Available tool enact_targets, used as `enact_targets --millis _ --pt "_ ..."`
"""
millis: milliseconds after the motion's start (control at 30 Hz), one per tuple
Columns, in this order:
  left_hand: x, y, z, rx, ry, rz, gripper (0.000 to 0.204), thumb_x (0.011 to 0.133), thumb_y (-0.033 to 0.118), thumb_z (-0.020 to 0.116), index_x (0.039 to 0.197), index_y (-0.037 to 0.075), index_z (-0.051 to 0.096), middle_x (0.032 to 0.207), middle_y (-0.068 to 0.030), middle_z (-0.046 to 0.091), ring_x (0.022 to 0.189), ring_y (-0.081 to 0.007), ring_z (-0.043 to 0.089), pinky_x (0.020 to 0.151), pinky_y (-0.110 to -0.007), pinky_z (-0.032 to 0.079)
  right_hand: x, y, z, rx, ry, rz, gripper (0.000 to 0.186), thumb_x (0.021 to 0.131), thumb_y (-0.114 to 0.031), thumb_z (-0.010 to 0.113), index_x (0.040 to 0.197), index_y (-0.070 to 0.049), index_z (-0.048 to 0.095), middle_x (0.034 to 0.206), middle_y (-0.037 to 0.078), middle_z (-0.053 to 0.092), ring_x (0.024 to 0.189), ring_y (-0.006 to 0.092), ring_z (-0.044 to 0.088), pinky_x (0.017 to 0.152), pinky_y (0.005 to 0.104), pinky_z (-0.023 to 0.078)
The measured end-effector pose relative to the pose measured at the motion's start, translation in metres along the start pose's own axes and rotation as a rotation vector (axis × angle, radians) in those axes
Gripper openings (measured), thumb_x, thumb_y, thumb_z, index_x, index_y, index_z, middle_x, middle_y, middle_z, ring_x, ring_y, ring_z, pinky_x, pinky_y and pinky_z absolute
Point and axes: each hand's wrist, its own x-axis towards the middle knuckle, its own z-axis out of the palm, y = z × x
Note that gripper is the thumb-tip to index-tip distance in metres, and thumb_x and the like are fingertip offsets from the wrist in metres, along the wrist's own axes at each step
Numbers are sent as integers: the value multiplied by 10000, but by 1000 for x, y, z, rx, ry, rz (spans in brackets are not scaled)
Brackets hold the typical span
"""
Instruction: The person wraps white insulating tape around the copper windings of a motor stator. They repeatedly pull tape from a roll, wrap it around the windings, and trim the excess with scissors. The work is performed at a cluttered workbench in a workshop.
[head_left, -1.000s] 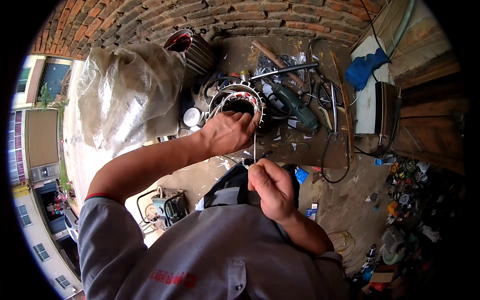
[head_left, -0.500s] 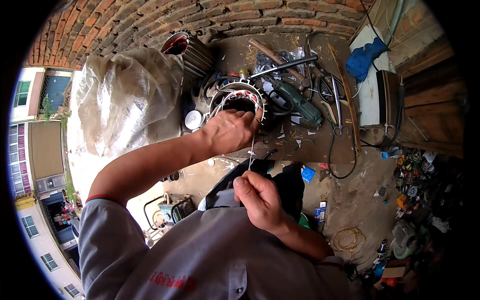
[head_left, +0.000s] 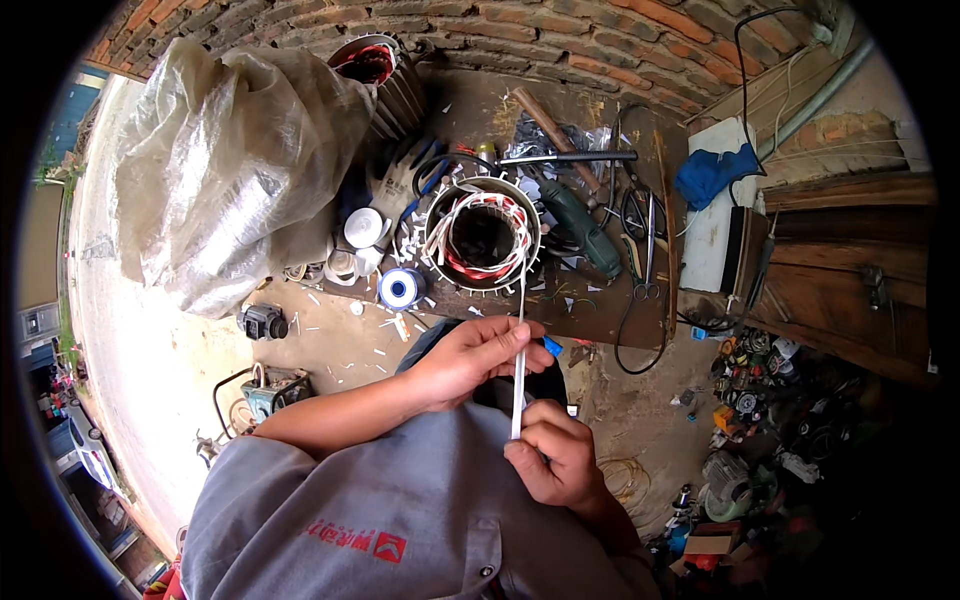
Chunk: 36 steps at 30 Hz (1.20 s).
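Note:
A round motor stator (head_left: pixel 458 266) stands on the bench with its open end up, its red wire windings wrapped in white tape. From its near right side a white binding tape (head_left: pixel 519 385) runs taut toward me. Thumb and fingers of my left hand (head_left: pixel 478 358) pinch this tape just off the bench's front edge. Lower down and closer to my chest, my right hand (head_left: pixel 556 452) is closed on the tape's wider, flat end. The inside of the stator bore is dark.
Beside the stator lie a tape roll (head_left: pixel 401 289), a work glove (head_left: pixel 395 188), a green power tool (head_left: pixel 583 232), a hammer (head_left: pixel 560 135) and scissors (head_left: pixel 648 250). Clear plastic sheeting (head_left: pixel 235 170) and a second stator (head_left: pixel 385 90) stand left. Motor parts (head_left: pixel 740 480) pile up at right.
My left hand has left the stator and come back toward me onto the tape. My right hand has moved lower and slightly right, still on the tape. The view has shifted.

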Motion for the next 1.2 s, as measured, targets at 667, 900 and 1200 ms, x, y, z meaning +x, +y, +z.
enact_targets --millis 667,900,1200 --pt "-90 48 -47 1049 196 411 144 907 157 682 891 14 686 780 -122 665 714 -305 662 625 -387 515 65 18 -146 1195 519 339 231 1055 -205 397 1089 -24 537 744 9 480 528 82 383 486 259 360" --pt "-106 55 -59 1136 398 390 160 883 178 708 857 21 697 740 -98 658 648 -289 631 564 -371 471 66 94 -192 -44 571 615 184 999 -137 546 1031 31 616 714 25 576 519 130 528 498 261 441" --pt "-38 46 16 1148 67 611 112 825 165 674 899 88 641 754 -63 619 626 -282 648 513 -404 525 119 -6 -43 -22 -604 290 441 828 -215 787 1148 41 623 1029 185 643 861 264 660 732 342 517"
